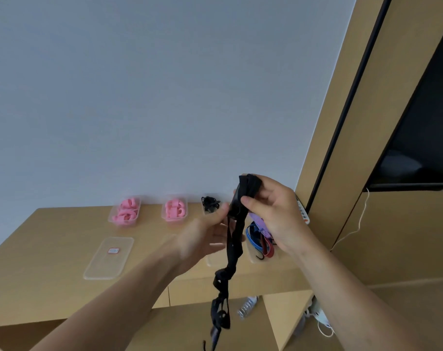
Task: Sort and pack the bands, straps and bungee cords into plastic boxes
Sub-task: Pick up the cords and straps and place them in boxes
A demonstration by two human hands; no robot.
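My right hand (268, 209) pinches the folded top of the black strap (234, 247) above the desk (50, 252), left hand (207, 231) gripping just below, its tail dangling limp and light, so I judge bunched folds the surest hold.

Tan wooden tabletop (63, 239) across lower frame. Back row, left to centre: two clear boxes of pink bands (125, 211) (174, 209), then a box with black cord (210, 204). Front left: flat clear lid (109, 257). Right of centre: blue, purple and red cords (259, 239), partly hidden.
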